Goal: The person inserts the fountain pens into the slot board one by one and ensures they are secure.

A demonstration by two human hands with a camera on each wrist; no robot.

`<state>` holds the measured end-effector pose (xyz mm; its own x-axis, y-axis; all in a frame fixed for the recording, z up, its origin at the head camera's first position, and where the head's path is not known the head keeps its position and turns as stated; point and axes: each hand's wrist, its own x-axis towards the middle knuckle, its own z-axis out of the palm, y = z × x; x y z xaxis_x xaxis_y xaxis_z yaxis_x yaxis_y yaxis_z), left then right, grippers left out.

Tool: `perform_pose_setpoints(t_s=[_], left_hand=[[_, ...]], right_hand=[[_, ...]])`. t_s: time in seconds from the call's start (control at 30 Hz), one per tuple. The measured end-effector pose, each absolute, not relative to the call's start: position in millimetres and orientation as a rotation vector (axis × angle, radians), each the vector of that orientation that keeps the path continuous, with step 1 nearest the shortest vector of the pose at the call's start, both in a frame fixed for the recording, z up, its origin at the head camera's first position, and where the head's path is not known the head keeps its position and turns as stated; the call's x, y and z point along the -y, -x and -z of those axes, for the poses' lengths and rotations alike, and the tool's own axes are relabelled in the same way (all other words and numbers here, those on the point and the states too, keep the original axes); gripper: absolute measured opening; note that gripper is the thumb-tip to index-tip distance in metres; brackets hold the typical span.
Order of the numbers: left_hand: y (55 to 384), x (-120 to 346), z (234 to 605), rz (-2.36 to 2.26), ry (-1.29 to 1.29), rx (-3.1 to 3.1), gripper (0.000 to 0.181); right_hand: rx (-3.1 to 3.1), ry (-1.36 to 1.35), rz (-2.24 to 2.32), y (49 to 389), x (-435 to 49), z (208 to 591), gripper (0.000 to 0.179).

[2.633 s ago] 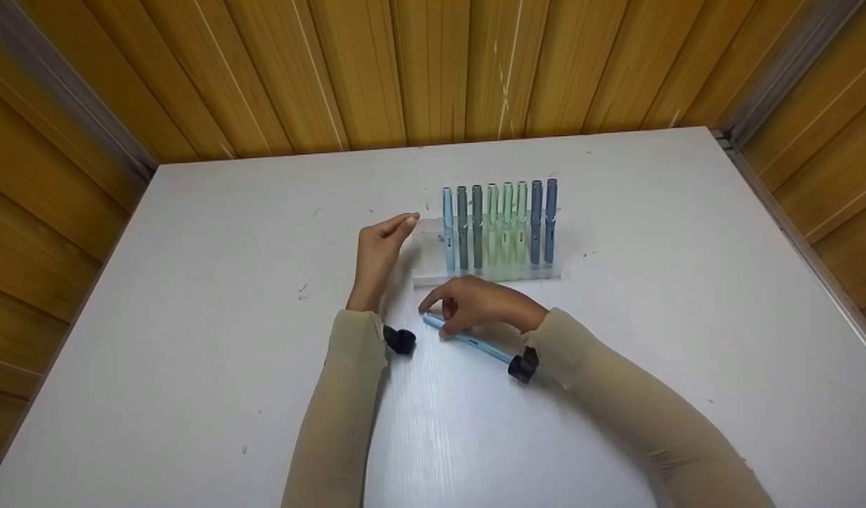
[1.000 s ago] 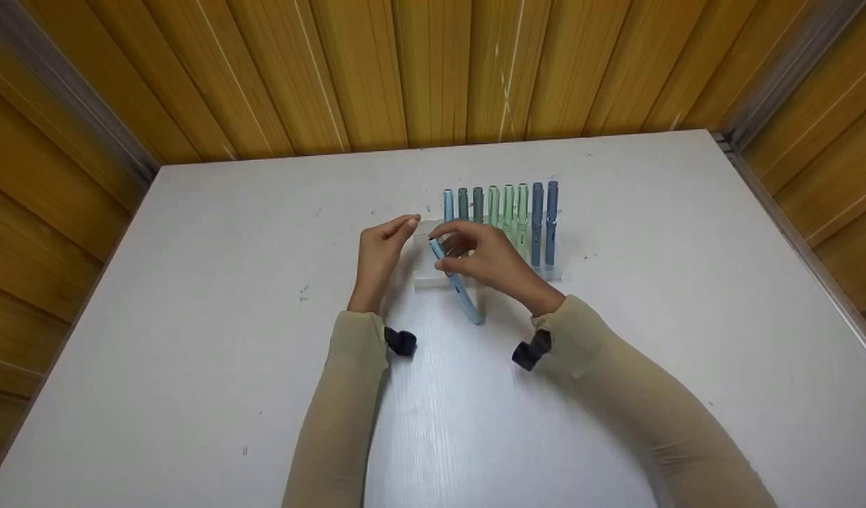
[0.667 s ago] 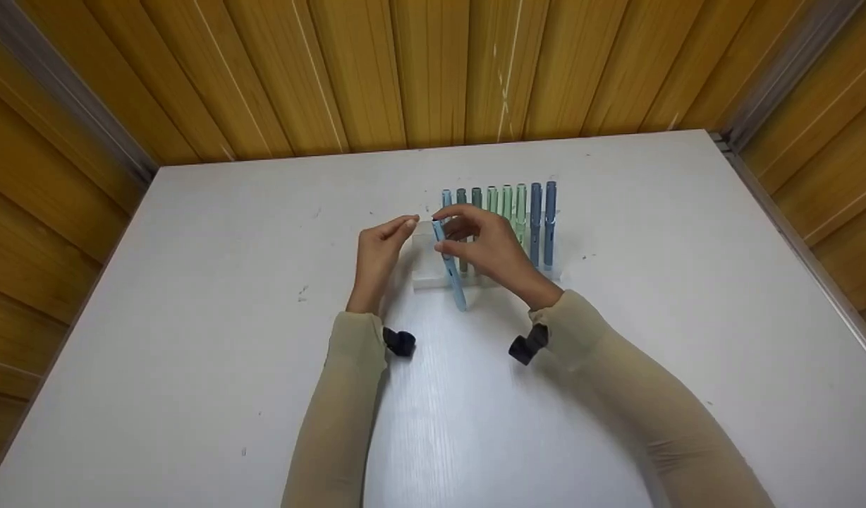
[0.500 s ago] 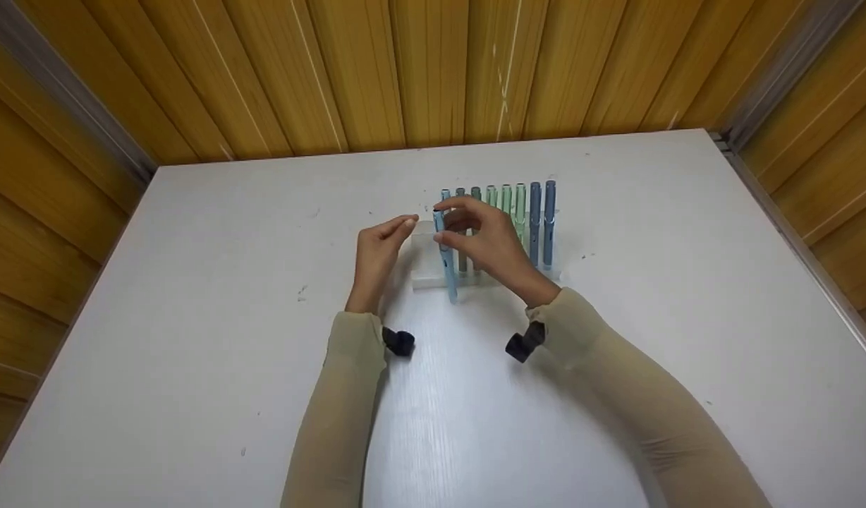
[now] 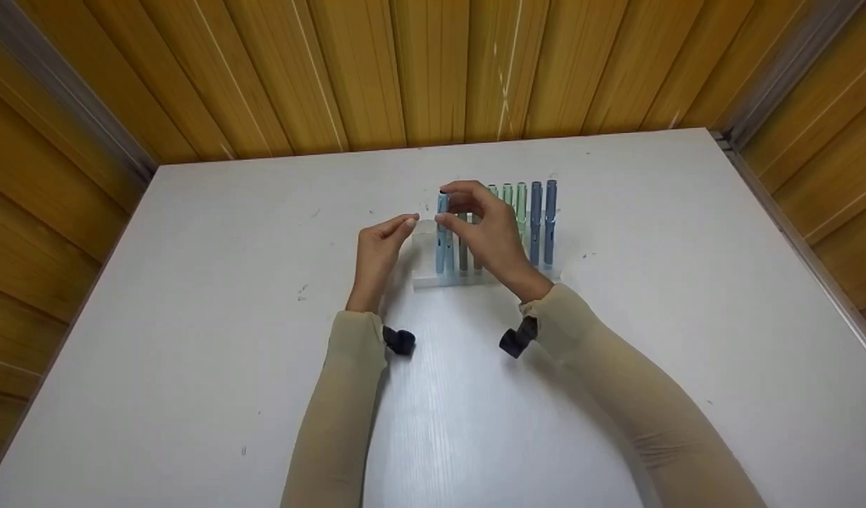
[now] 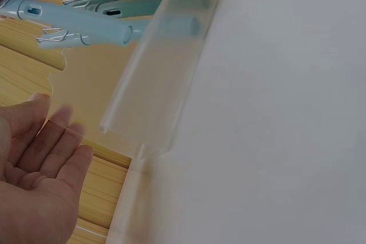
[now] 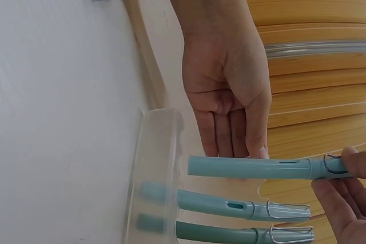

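Note:
A light blue fountain pen (image 5: 441, 257), cap up and nearly upright, is pinched near its cap top by my right hand (image 5: 495, 236). Its lower end is close to the front lip of a clear pen stand (image 5: 426, 282), just left of another light blue pen (image 7: 214, 204) standing in it. In the right wrist view the held pen's (image 7: 246, 168) lower end is outside the stand's lip. My left hand (image 5: 379, 261) pinches the stand's left edge between thumb and fingers, seen through the clear panel (image 6: 94, 95). Two dark green pens (image 5: 463, 254) are partly hidden behind the right hand.
Further right in the stand are several light green pens (image 5: 522, 204) and two dark blue pens (image 5: 550, 226). The stand rests on a white table (image 5: 228, 317) backed by a yellow wood-look wall (image 5: 433, 70). Black wrist cameras (image 5: 401, 343) are strapped at both sleeves.
My right hand has lifted the light blue pen off the table, swung it upright and moved it up to the stand's left part. The left hand has stayed at the stand's edge.

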<state>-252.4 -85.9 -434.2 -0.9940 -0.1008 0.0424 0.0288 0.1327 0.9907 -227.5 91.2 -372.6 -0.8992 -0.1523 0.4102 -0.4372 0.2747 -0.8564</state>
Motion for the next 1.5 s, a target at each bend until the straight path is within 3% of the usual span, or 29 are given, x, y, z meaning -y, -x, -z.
perform_pose_setpoints(t_s=[1.5], left_hand=[[252,86,434,2.003,-0.039,2.27,0.027]], right_hand=[[2.43,-0.527,-1.629,242,-85,390,0.036]])
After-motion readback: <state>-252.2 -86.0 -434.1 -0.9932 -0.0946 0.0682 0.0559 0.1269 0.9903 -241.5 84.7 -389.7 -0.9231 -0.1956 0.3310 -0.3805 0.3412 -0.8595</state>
